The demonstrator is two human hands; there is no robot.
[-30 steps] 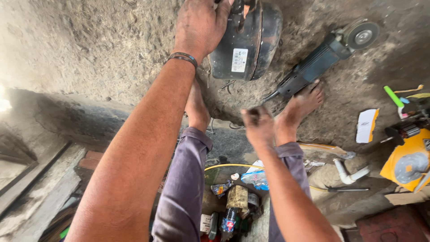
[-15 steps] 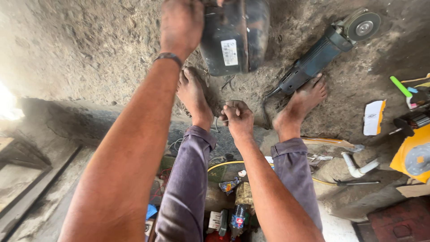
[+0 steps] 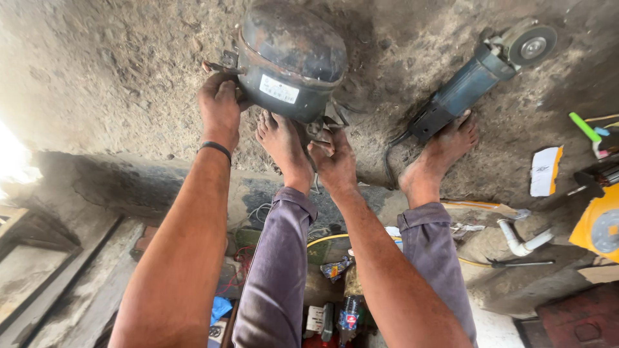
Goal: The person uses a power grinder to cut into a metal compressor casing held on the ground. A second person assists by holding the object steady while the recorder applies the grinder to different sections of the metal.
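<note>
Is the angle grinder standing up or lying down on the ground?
Lying down: the angle grinder rests lengthwise on the dirt, beside the right foot.

Dirt-floor repair workshop: angle grinder (image 3: 477,77), scattered tools.

Right hand (image 3: 334,161) fingertips hidden beneath the compressor (image 3: 290,61).

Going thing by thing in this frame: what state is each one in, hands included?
Left hand: gripping the compressor's side by its bracket.
Right hand: closed at the compressor's lower edge; what it grips is hidden.
Compressor: dark, rusty, on the dirt ground at the bare feet.
Angle grinder: lying on its side, disc showing, unheld.
White pipe elbow: lying loose.
</note>
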